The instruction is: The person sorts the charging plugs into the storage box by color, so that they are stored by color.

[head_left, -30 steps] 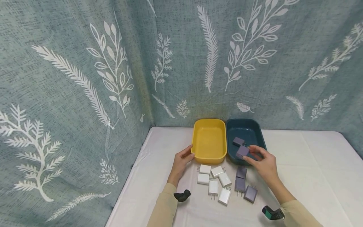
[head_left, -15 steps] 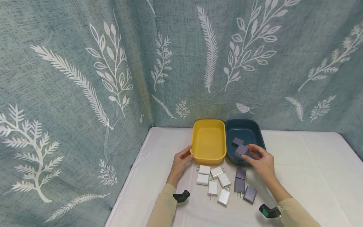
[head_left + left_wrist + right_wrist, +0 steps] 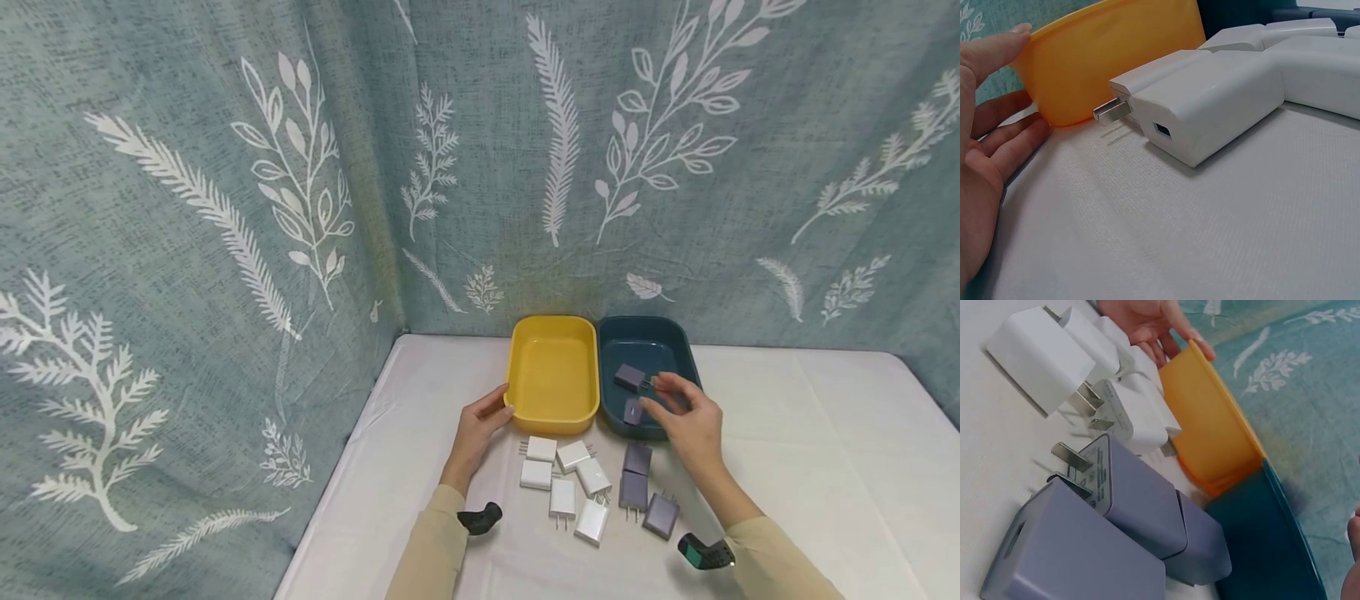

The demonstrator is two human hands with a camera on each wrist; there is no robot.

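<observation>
Over the front right of the dark blue tray [image 3: 681,354], my right hand [image 3: 696,425] has its thumb and forefinger apart with nothing between them. Just left of the thumb, a purple wall charger [image 3: 633,411] stands in the tray's front, end up. Another purple charger [image 3: 629,377] lies behind it, prongs to the right. My left hand [image 3: 474,429] rests against the near left corner of the yellow tray [image 3: 555,423]; in the left wrist view its thumb touches the rim and the lower fingers [image 3: 1025,140] lie along the outer wall.
Several white wall chargers [image 3: 562,497] lie on the white tablecloth [image 3: 817,450] in front of the yellow tray. Three purple chargers [image 3: 662,514] lie before the blue tray. The trays stand side by side near the patterned curtain [image 3: 480,167] at the back.
The purple charger pinched in my right hand earlier now stands in the blue tray, let go. The right thumb and forefinger have parted slightly. My left hand has stayed at the yellow tray.
</observation>
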